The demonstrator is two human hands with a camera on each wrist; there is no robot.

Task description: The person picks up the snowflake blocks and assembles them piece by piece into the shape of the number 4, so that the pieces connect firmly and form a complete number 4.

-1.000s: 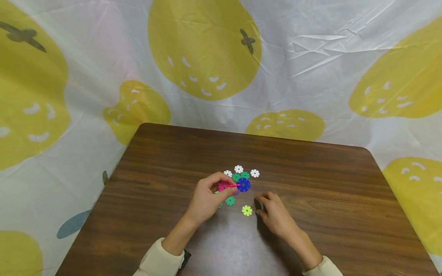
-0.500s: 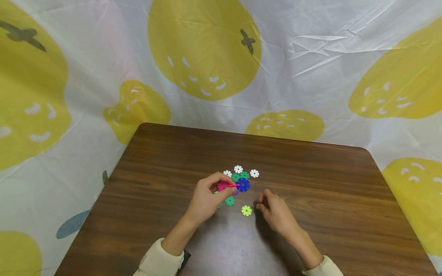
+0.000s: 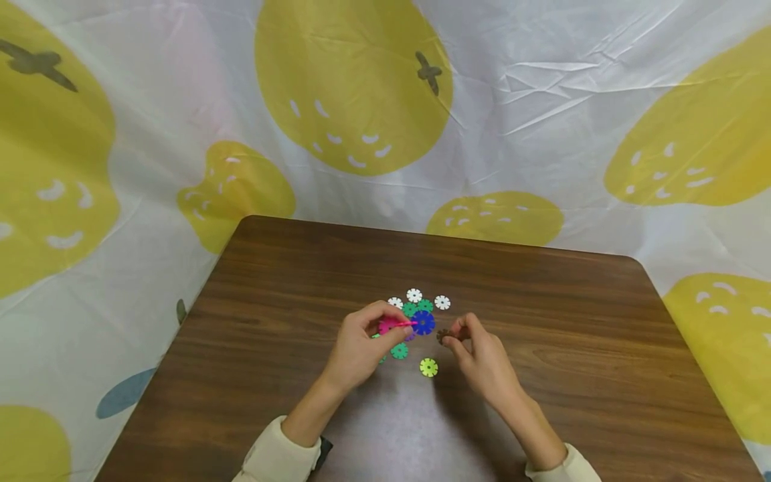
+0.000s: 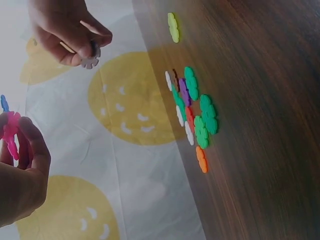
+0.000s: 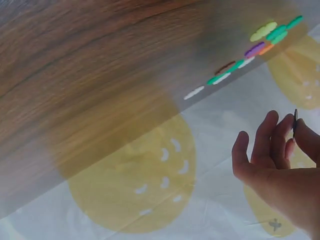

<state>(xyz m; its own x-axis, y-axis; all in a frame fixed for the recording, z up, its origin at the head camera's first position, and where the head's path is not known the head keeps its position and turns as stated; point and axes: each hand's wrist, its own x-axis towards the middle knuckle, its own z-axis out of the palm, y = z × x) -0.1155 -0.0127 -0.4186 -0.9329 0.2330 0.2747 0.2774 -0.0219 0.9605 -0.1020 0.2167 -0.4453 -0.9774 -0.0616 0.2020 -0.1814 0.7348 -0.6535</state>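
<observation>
No readable text, label or number shows anywhere, though both wrist views are blurry.

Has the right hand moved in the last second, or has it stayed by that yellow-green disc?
Yes. The right hand, pinching a brown disc, has lifted away from the yellow-green disc toward the blue disc.

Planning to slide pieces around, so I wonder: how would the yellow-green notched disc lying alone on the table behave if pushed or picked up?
The yellow-green disc lies flat and thin on the table, so it would probably slide, not roll. It looks like light, stiff plastic. Being so flat, it may be fiddly to lift without catching an edge.
</observation>
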